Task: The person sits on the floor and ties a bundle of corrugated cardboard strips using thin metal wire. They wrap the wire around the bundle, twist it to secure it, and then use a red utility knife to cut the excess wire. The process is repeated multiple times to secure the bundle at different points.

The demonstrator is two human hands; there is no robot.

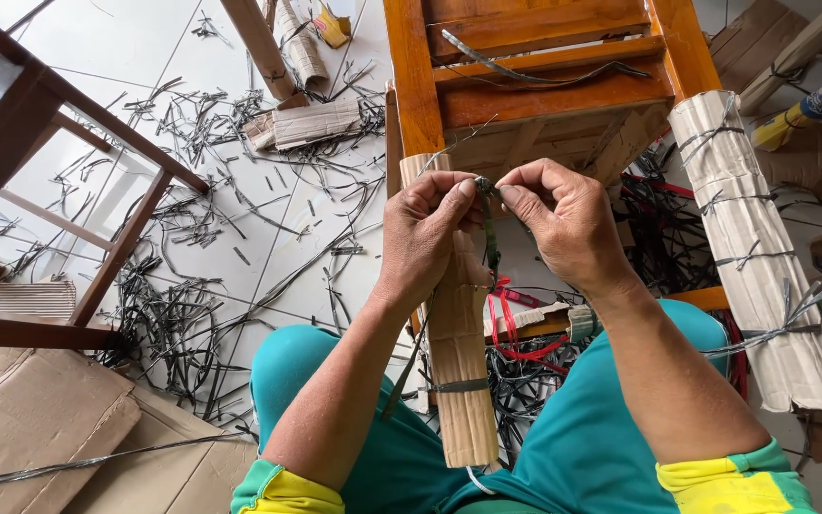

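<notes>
My left hand [425,233] and my right hand [563,224] meet at the top of a wooden chair leg wrapped in corrugated cardboard [459,371]. Both pinch the ends of a dark plastic strap [489,228] between thumb and fingers, right at the wrap's upper end. A second strap [459,385] circles the wrap lower down. The orange-brown wooden chair [535,67] lies tipped toward me, its wrapped leg resting between my knees in teal trousers. Its other leg [758,257] at the right is wrapped in cardboard and tied with several straps.
Cut strap scraps [202,247] litter the white tiled floor. A dark wooden frame [59,181] stands at the left over flat cardboard sheets [49,419]. Red and black straps [525,352] pile under the chair. Rolled cardboard [311,124] lies farther back.
</notes>
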